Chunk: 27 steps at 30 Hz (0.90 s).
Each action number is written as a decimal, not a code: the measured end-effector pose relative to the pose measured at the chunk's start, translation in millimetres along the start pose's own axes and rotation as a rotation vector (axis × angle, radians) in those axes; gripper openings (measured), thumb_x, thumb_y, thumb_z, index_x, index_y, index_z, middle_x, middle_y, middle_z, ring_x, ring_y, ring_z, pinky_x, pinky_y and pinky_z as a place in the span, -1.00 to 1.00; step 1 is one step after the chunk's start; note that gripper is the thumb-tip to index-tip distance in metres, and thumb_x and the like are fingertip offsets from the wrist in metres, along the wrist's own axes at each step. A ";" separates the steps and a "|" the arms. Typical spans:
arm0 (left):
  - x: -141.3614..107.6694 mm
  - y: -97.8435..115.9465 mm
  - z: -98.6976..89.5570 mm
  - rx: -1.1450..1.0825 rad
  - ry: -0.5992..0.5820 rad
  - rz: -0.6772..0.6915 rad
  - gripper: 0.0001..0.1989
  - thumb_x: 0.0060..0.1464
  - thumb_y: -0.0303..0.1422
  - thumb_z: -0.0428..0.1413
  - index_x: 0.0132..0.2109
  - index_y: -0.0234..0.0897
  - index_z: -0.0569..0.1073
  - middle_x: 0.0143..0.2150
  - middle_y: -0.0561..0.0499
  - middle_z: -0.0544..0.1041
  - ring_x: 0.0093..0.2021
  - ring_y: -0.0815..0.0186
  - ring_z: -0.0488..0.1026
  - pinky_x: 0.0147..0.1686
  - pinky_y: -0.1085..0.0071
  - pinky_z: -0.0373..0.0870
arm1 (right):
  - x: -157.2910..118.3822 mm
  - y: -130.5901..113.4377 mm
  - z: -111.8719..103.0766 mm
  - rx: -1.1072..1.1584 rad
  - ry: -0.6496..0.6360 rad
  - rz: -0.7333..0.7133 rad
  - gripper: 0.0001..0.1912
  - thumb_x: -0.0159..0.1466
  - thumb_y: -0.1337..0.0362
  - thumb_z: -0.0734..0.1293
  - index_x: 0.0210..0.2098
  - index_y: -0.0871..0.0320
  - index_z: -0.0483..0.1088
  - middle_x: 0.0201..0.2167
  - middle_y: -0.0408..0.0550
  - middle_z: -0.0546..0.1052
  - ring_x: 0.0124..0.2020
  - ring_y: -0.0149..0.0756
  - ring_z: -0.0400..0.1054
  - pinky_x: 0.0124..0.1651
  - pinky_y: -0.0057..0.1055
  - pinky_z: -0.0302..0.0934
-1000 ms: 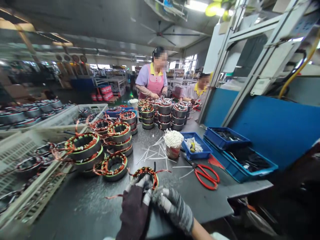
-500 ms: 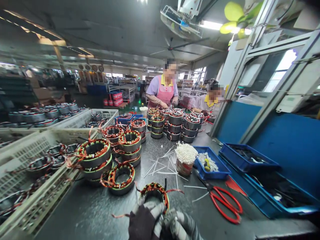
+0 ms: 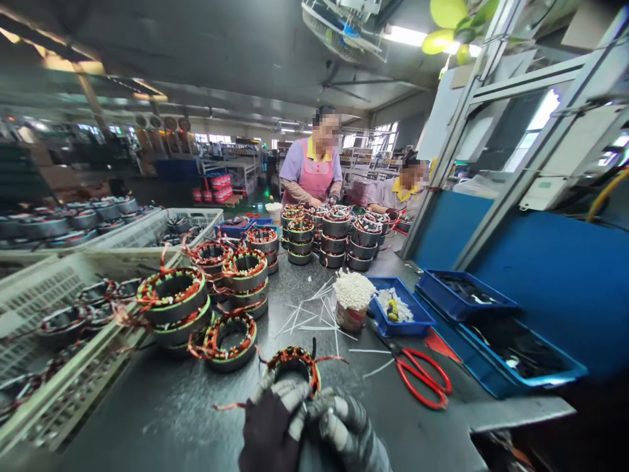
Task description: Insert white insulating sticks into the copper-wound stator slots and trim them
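Note:
A motor stator [image 3: 314, 375], a grey ring with orange copper windings and loose lead wires, lies on the dark worktop in front of me. My left hand [image 3: 275, 416], in a dark glove with pale fingertips, is closed over its near-left rim, fingers reaching inside. Close beside it, my right hand [image 3: 341, 419] in a grey glove has its fingers pinched together at the near-right rim. Whatever lies between those fingertips is hidden. Another single stator [image 3: 230, 341] sits just beyond to the left. Red-handled scissors [image 3: 423, 379] lie to the right of my hands.
Stacked stators [image 3: 246, 278] stand at left and farther back. White crates [image 3: 73, 367] line the left side. A tub of white sticks [image 3: 352, 301], loose white strips [image 3: 307, 318] and blue trays [image 3: 472, 288] occupy the right. Two co-workers [image 3: 314, 174] work across the bench.
The whole view has shifted, so the bench things appear a little farther left and higher. Both hands stay at the same stator, fingers in much the same pose.

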<state>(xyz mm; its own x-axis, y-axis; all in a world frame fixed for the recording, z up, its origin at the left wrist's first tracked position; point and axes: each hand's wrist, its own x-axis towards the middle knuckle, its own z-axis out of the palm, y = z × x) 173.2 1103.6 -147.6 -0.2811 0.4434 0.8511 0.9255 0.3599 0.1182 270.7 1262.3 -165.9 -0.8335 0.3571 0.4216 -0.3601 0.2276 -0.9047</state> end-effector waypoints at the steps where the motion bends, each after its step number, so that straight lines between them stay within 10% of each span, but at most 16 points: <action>1: 2.9 4.9 -2.3 -0.020 0.011 -0.047 -0.73 0.23 -0.42 0.06 0.03 -0.14 0.53 -0.11 0.06 0.67 -0.10 0.27 0.62 0.01 0.32 0.50 | 1.2 -1.0 -0.6 -0.025 -0.017 -0.014 -0.67 0.35 -0.01 0.32 -0.33 0.02 0.62 -0.40 -0.02 0.62 -0.37 -0.25 0.51 -0.20 -0.37 0.47; 10: 6.0 22.2 -7.2 -0.106 0.015 -0.184 -0.79 0.26 -0.43 0.07 -0.04 -0.16 0.54 -0.09 0.05 0.67 -0.07 0.29 0.61 0.03 0.30 0.49 | 13.8 -4.6 7.8 0.058 0.104 0.208 -0.72 0.14 0.02 0.48 -0.32 0.10 0.52 -0.45 -0.10 0.60 -0.44 -0.30 0.46 -0.29 -0.39 0.43; 27: 7.0 13.7 -10.2 0.047 0.062 0.073 -0.71 0.21 -0.50 -0.02 0.01 -0.22 0.49 -0.11 0.00 0.67 -0.06 0.30 0.60 0.14 0.28 0.31 | 2.8 13.9 4.0 -0.142 0.058 0.110 -0.71 0.28 0.02 0.41 -0.29 0.09 0.63 -0.33 0.02 0.68 -0.30 -0.19 0.60 -0.16 -0.45 0.51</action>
<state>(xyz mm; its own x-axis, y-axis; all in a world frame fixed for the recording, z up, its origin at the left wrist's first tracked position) 186.5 1103.3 -134.8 -0.1956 0.4186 0.8868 0.9296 0.3673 0.0317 261.7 1262.9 -177.5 -0.8376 0.4373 0.3275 -0.2023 0.3086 -0.9294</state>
